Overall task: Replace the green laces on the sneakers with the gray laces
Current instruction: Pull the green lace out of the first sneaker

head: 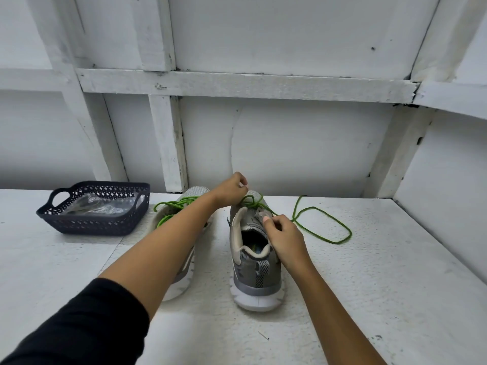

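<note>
Head view of a table (369, 285) set against a white panelled wall (290, 140).

Right sneaker (254, 272): grey with a white sole, upright on the table, heel toward the viewer, toe toward the wall.

Lace (329, 227): green, seen only at the front eyelets of the right sneaker, crossing near the toe. One end trailing off to the right in a long loose loop, flat on the table.

Left hand (232, 188): reaching across the left sneaker to the right sneaker's toe. Fingers curled, tips pressed together, pinching the lace at its crossing.

Right hand (283, 237): at the right side of the same sneaker's opening. Thumb pressed against the eyelet edge beside the tongue, fingers curled round the upper, holding the right sneaker. Lace passing just behind the knuckles.

Left sneaker (184, 280): just beside the right one and parallel to it, heel toward the viewer, largely hidden under the left forearm.

Second lace (174, 204): green, bunched in loose loops over the front of the left sneaker.

Basket (92, 225): dark, perforated, two-handled, at the left of the table, apart from the sneakers.

Bag (97, 206): clear plastic, crumpled, inside the basket. Contents too unclear to name.

Sleeve (79, 325): black, on the left upper arm.
</note>
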The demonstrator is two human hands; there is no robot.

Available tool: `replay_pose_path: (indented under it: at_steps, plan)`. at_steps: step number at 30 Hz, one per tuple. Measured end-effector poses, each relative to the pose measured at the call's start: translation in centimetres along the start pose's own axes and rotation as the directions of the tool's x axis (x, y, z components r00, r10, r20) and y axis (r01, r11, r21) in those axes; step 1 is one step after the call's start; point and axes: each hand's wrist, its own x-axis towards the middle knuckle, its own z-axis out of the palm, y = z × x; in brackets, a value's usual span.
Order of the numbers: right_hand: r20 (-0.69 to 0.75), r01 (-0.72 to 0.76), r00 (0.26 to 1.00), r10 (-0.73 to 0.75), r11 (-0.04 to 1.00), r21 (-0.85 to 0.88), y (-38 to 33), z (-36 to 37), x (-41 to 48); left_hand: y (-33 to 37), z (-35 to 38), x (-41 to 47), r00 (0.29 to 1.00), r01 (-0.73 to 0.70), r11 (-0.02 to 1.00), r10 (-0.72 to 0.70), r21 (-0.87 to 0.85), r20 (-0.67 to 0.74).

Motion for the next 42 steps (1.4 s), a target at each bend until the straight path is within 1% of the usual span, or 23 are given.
replay_pose_path:
  at_steps: [2,5,9,11,13,15,17,18,20,22,23,26,28,30,32,34,36,37,38,39,40,41,42]
  plan:
    - [0.002,0.002,1.000,-0.002,1.000,-0.004,-0.1,0.0,0.0,-0.7,-0.7,0.0,1.000,0.000,0.986,0.004,0.165,-0.024]
    - [0.000,0.000,1.000,0.000,1.000,-0.005,-0.1,0.1,0.1,-0.8,-1.0,-0.5,0.995,-0.078,0.919,0.049,0.386,0.084]
    - [-0.008,-0.001,1.000,0.001,1.000,-0.010,-0.1,0.2,0.1,-1.0,-0.4,-0.8,0.993,-0.119,0.921,0.109,0.372,0.049]
    - [-0.009,-0.002,1.000,0.002,1.000,0.003,-0.1,0.1,0.0,-0.9,-0.3,-0.7,0.997,-0.076,0.962,0.079,0.263,-0.003]
    - [-0.002,-0.002,1.000,0.002,1.000,0.007,-0.1,0.1,-0.1,-0.5,-0.6,-0.6,0.999,0.029,0.998,-0.030,-0.052,-0.026]
    - [0.000,-0.002,1.000,0.002,1.000,0.011,-0.1,0.1,-0.1,-0.2,-0.7,-0.1,0.995,0.097,0.930,-0.103,-0.355,0.002]
    - [-0.001,-0.002,1.000,0.002,1.000,0.012,-0.2,0.1,-0.1,0.1,-0.4,0.3,0.992,0.113,0.893,-0.123,-0.436,0.005]
    - [0.000,-0.003,1.000,0.003,1.000,0.016,-0.1,0.1,-0.1,0.3,-0.4,0.4,0.992,0.106,0.920,-0.124,-0.378,-0.024]
    - [-0.003,-0.006,1.000,0.006,1.000,0.016,-0.1,0.1,-0.1,0.5,-0.4,0.5,0.990,0.080,0.986,-0.096,-0.149,-0.100]
    - [-0.008,-0.005,1.000,0.005,1.000,0.011,-0.1,0.0,-0.1,0.6,-0.9,0.7,0.993,0.024,0.993,-0.010,0.113,-0.119]
    - [-0.007,-0.004,1.000,0.004,1.000,0.012,-0.1,0.0,-0.1,0.5,-1.5,0.7,0.995,-0.019,0.981,0.038,0.195,-0.093]
    - [-0.007,-0.004,1.000,0.005,1.000,0.016,0.0,0.1,-0.1,0.2,-2.9,0.2,0.991,-0.127,0.960,0.111,0.251,0.078]
    - [-0.009,-0.005,1.000,0.005,1.000,0.016,0.0,0.1,0.0,-0.2,-3.0,-0.2,0.980,-0.166,0.897,0.103,0.409,0.171]
    - [-0.014,-0.005,1.000,0.005,1.000,0.018,0.1,0.2,0.0,-0.6,-2.3,-0.4,0.972,-0.184,0.776,0.052,0.604,0.229]
    - [-0.016,-0.007,1.000,0.008,1.000,0.025,0.1,0.2,0.1,-0.9,-1.6,-0.6,0.972,-0.177,0.721,0.020,0.670,0.235]
    - [-0.017,-0.004,1.000,0.004,1.000,0.024,0.1,0.2,0.1,-1.1,-1.4,-0.7,0.981,-0.172,0.727,0.061,0.665,0.187]
    - [-0.018,0.002,1.000,-0.002,1.000,0.012,0.1,0.2,0.1,-1.1,-1.6,-0.7,0.980,-0.196,0.783,0.128,0.591,0.155]
    - [-0.019,0.004,1.000,-0.004,1.000,0.009,0.1,0.2,0.1,-1.0,-2.0,-0.8,0.977,-0.210,0.850,0.163,0.483,0.137]
    - [-0.020,0.006,1.000,-0.005,1.000,0.010,0.1,0.2,0.0,-0.8,-2.6,-1.1,0.979,-0.203,0.931,0.182,0.303,0.096]
    - [-0.022,0.006,1.000,-0.006,1.000,0.012,0.2,0.2,0.0,-0.4,-3.5,-1.4,0.986,-0.161,0.986,0.159,0.038,0.047]
    - [-0.023,0.007,1.000,-0.007,1.000,0.011,0.2,0.2,0.0,0.1,-4.6,-1.9,0.991,-0.124,0.947,0.131,-0.295,0.003]
    - [-0.024,0.008,1.000,-0.008,1.000,0.007,0.2,0.2,0.0,0.3,-5.8,-2.2,0.994,-0.104,0.780,0.107,-0.617,-0.032]
    - [-0.025,0.008,1.000,-0.008,1.000,0.003,0.2,0.1,0.0,0.3,-7.0,-2.4,0.995,-0.086,0.558,0.096,-0.826,-0.038]
